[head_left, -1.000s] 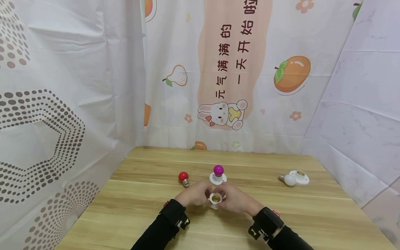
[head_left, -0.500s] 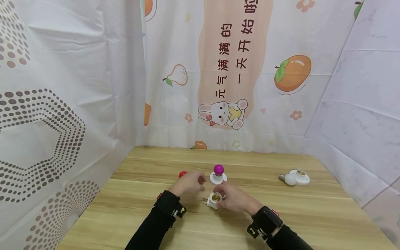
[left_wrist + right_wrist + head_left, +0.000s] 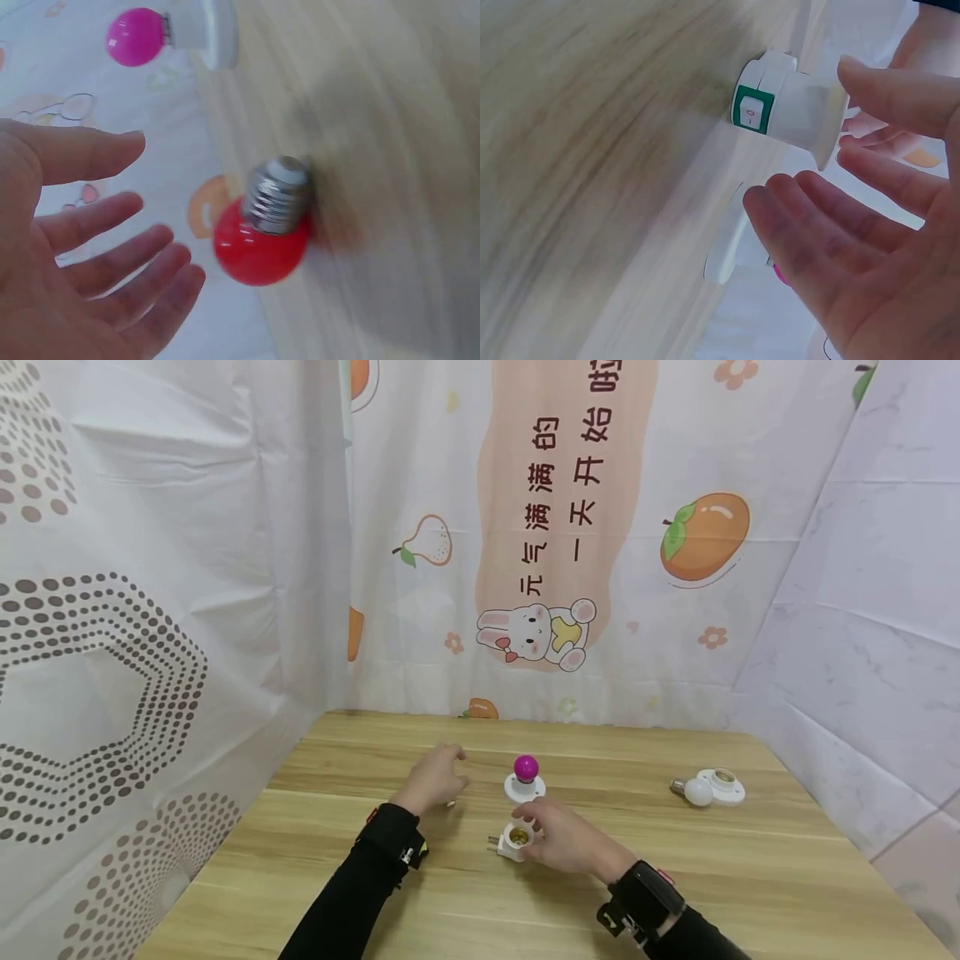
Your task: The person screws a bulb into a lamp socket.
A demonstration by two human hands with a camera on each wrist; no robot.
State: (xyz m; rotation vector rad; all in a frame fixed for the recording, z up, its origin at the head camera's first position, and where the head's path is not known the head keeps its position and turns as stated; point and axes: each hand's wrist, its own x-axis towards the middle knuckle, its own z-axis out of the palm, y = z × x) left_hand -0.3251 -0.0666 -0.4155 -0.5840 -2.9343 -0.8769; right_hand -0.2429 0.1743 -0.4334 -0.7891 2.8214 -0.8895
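Observation:
In the head view my left hand [image 3: 435, 779] hovers at the left with fingers spread, covering most of the red bulb. The left wrist view shows that hand holding nothing, beside the red light bulb [image 3: 261, 251], whose metal screw base [image 3: 277, 199] points up. My right hand [image 3: 566, 837] pinches the rim of a white plug-in lamp socket [image 3: 512, 843] between thumb and index finger. The socket's brass inside faces up and its prongs point left. On its side, in the right wrist view, is a switch [image 3: 751, 111] framed in green. The other right fingers extend below the rim.
Behind the plug-in socket a magenta bulb [image 3: 527, 768] stands in a round white lamp holder [image 3: 523, 792]. Farther right, a white bulb [image 3: 698, 792] lies against another round holder [image 3: 729, 792]. Printed curtains [image 3: 420, 635] rise behind the wooden table [image 3: 600, 902].
My left hand has let go of the plug-in socket and moved left and away to the red bulb, baring the socket's prongs. My right hand has stayed at the socket.

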